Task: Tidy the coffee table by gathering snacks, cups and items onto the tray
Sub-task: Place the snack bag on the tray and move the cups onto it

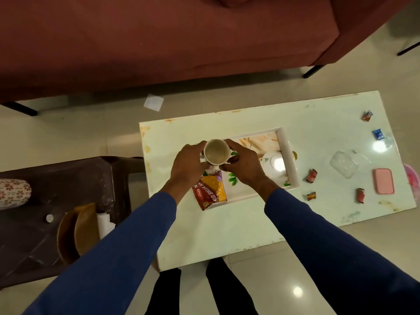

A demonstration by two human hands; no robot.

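A white cup is held upright over the left part of the white floral tray, with my left hand and my right hand gripping it from both sides. A red and yellow snack packet lies in the tray just below the cup. A white teapot stands in the tray's right end. Several small wrapped candies lie scattered on the white coffee table to the right of the tray, along with a blue candy.
A pink lidded box and a clear plastic container sit at the table's right end. A dark side table with wooden bowls stands to the left. A maroon sofa lies beyond.
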